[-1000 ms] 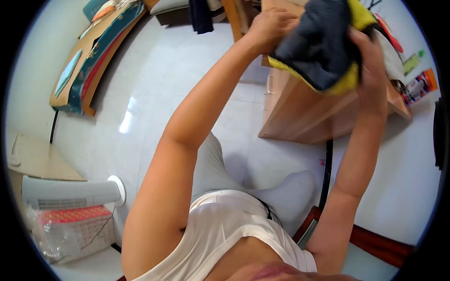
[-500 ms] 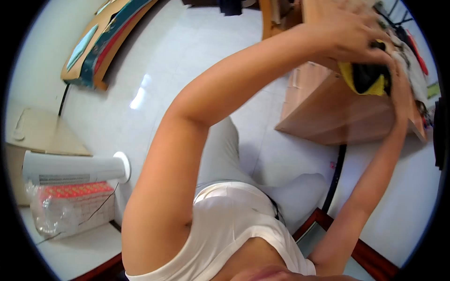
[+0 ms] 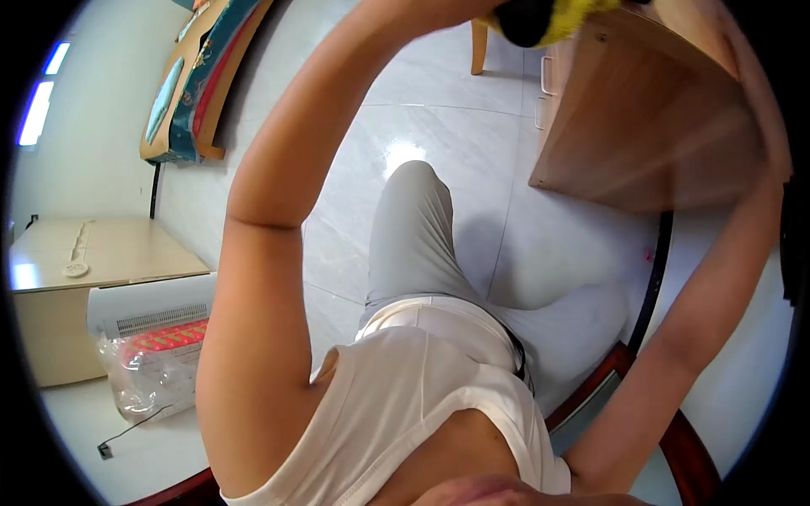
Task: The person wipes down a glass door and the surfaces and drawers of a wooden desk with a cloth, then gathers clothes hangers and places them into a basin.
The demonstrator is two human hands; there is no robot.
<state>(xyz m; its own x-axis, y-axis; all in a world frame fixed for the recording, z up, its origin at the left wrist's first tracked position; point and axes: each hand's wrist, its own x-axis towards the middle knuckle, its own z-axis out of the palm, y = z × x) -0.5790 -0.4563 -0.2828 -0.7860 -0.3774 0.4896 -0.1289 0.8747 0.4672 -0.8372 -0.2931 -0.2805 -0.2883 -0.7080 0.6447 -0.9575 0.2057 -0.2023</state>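
Note:
A yellow-and-black soft item [image 3: 553,21], its kind not clear, is cut by the top edge beside the wooden desk. My left hand [image 3: 460,8] is right against it and seems to grip it, though most of the fingers lie beyond the frame. My right hand [image 3: 749,42] is at the upper right, by the far end of the desk [image 3: 641,126]. Blur and the frame's edge hide its fingers, so I cannot see whether it holds anything.
Drawers with white handles [image 3: 547,76] line the desk's side. A wooden bed frame [image 3: 190,93] stands upper left. At left are a low cabinet [image 3: 110,253], a white appliance [image 3: 148,308] and a plastic-wrapped pack [image 3: 156,371]. A dark red chair frame [image 3: 607,371] is beside me.
My left hand and the yellow-and-black item have moved left, away from my right hand. My right arm has swung outward to the right. The whole view has shifted.

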